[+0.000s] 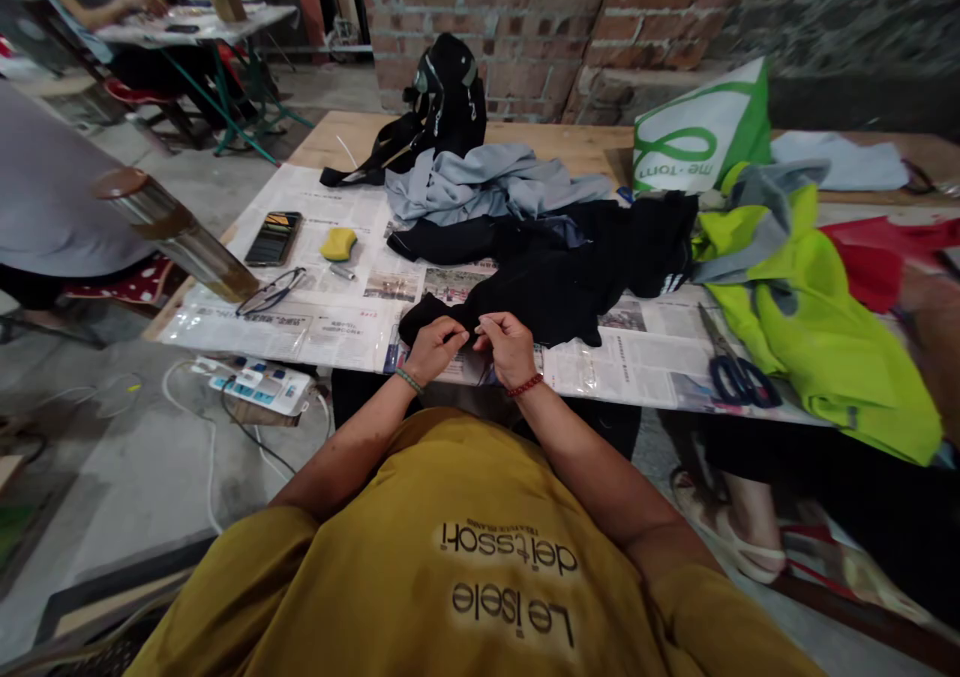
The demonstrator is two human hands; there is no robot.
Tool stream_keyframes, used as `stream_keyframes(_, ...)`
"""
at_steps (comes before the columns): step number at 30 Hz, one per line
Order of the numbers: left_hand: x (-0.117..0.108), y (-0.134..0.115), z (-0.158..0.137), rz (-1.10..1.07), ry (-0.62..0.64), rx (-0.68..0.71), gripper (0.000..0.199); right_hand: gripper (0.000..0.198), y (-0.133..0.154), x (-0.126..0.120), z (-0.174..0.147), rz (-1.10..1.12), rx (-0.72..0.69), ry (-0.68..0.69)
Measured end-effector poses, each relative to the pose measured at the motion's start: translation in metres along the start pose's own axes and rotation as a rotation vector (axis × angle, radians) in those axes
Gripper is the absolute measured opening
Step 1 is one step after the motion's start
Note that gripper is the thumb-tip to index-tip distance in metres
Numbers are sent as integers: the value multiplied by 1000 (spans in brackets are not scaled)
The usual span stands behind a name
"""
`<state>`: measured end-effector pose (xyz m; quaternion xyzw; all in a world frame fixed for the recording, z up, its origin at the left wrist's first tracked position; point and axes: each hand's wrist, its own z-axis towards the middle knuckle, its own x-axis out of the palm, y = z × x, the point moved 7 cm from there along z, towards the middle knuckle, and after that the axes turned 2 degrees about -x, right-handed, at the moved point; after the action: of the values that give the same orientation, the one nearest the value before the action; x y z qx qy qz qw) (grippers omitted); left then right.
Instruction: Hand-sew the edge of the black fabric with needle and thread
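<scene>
I note my left hand [436, 345] and right hand [508, 345] side by side, both pinched shut on the near edge of the black garment [570, 267], whose bulk lies away and rightward across the newspaper-covered table [330, 327].

Newspaper [660, 357] print is way too small to read. Red cloth [892, 252] gets cut off at the right edge, and the fingertips [471, 335] are buried in the black garment [570, 277].
</scene>
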<state>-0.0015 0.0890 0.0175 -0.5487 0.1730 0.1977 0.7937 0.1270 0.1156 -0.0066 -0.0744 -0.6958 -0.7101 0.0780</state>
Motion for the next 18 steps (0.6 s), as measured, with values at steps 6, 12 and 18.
stream_keyframes(6,-1,1,-2,-83,15,-7,16,19,26,-27,21,43,-65,-113)
stream_keyframes(12,-2,-3,-2,-57,-3,-14,15,28,51,-16,29,-16,29,160)
stream_keyframes(18,-1,-5,-1,-25,0,-17,15,30,77,4,50,49,12,329)
